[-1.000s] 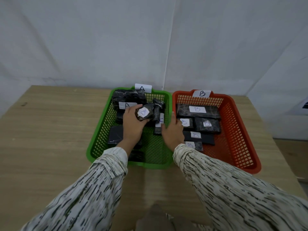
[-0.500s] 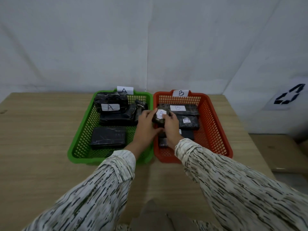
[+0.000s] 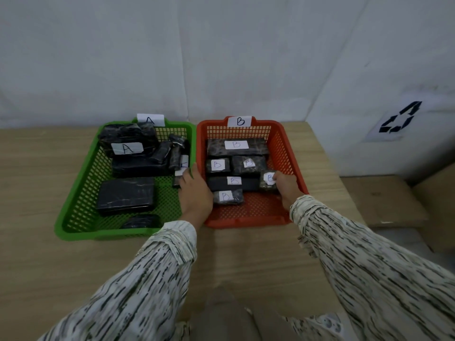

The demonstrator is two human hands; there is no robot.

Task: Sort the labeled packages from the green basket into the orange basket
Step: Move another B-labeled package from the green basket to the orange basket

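Note:
The green basket (image 3: 73, 233), tagged A, holds several black wrapped packages, among them a large one labelled A (image 3: 128, 143) and an unlabelled flat one (image 3: 126, 195). To its right the orange basket (image 3: 246, 223), tagged B, holds several black packages labelled B. My right hand (image 3: 285, 187) grips a small B package (image 3: 268, 181) low at the orange basket's right side. Over the rims between the two baskets lies my left hand (image 3: 195, 193), fingers stretched to a small labelled package (image 3: 181, 172) in the green basket, nothing held.
Both baskets stand side by side on a wooden table (image 3: 37, 180) against a white wall. The table's right edge lies just past the orange basket. Cardboard boxes (image 3: 384, 205) sit lower at the right, under a recycling sign (image 3: 398, 120).
The small B package went from my left hand over the green basket to my right hand, which carried it down into the orange basket's right side. My left hand drew back toward the green basket.

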